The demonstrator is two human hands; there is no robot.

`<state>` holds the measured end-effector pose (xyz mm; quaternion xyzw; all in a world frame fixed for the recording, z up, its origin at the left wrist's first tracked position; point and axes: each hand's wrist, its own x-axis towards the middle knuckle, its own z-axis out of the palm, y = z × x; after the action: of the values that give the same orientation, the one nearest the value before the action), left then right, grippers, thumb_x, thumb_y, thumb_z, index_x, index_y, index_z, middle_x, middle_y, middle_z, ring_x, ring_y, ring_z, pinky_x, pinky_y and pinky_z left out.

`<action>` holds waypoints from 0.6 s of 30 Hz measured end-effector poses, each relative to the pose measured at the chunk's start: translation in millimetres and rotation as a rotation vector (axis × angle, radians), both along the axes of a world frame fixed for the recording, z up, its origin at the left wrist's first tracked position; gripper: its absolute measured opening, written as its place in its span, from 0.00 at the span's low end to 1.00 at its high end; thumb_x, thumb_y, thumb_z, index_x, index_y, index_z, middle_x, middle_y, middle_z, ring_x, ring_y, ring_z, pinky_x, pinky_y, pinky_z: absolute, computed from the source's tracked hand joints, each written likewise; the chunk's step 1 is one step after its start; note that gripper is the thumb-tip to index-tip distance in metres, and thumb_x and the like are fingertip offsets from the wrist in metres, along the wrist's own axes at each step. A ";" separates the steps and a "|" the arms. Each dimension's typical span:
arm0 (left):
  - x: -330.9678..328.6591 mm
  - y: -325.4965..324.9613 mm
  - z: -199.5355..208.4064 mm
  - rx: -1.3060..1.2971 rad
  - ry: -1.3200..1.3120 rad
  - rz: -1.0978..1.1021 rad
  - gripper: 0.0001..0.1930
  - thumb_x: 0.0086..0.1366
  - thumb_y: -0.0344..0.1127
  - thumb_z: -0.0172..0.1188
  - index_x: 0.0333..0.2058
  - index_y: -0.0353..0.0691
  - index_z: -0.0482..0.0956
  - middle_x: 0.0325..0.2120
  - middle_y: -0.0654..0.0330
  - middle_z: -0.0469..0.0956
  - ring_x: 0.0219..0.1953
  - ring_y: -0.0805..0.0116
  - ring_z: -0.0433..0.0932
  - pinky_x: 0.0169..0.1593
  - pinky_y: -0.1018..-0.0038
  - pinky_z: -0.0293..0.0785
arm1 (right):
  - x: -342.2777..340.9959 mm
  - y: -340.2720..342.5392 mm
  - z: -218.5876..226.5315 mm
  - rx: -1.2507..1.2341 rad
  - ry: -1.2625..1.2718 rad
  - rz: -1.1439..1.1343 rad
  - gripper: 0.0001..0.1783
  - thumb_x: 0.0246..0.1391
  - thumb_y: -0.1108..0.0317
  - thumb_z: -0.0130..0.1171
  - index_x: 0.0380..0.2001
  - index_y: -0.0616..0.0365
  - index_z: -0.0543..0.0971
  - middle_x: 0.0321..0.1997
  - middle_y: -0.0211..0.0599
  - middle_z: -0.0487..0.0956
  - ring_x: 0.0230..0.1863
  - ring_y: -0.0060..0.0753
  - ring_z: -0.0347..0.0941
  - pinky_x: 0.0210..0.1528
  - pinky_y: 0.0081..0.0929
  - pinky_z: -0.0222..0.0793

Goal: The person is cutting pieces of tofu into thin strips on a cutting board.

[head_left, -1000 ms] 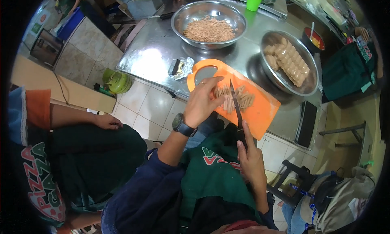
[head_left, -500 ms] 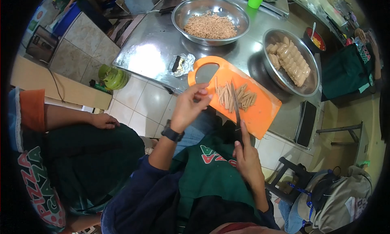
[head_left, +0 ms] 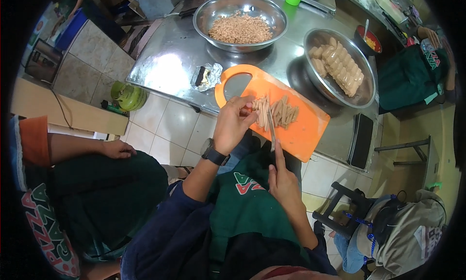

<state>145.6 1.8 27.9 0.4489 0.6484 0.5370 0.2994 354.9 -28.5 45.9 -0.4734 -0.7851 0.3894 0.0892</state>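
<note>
On an orange cutting board (head_left: pixel 305 143) lie thin tan strips, apparently sausage, in two groups. My left hand (head_left: pixel 233 127) pinches the ends of the left bunch of strips (head_left: pixel 261 110), fingers curled near the board's handle. A knife (head_left: pixel 272 128) is gripped in my right hand (head_left: pixel 286 185), its forefinger stretched along the handle. The blade stands between the bunch at my left fingers and the other pile of strips (head_left: pixel 286 113) to its right.
A steel bowl of small diced pieces (head_left: pixel 200 28) stands at the back. Another steel bowl (head_left: pixel 310 71), at right, holds tan sausages (head_left: pixel 342 68). A crumpled foil wrapper (head_left: pixel 212 76) and a black phone-like slab (head_left: pixel 360 141) lie on the steel table (head_left: pixel 160 66). A co-worker's hand (head_left: pixel 118 149) rests at left.
My left hand has come down onto the left bunch of strips, having been raised beside it. The knife has become more upright at that bunch's right side. The whole view has shifted slightly.
</note>
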 end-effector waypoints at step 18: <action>-0.3 -1.4 -1.5 -0.018 0.245 -0.079 0.39 0.47 0.26 0.73 0.60 0.39 0.69 0.45 0.56 0.66 0.36 0.72 0.72 0.38 0.79 0.76 | 13.0 1.0 16.7 -0.078 0.084 -0.072 0.37 0.62 0.73 0.47 0.71 0.51 0.48 0.36 0.61 0.80 0.32 0.63 0.77 0.34 0.47 0.72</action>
<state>145.3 0.4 26.4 0.5337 0.6667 0.4600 0.2431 368.0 -27.4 62.5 -0.4876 -0.7475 0.4355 0.1174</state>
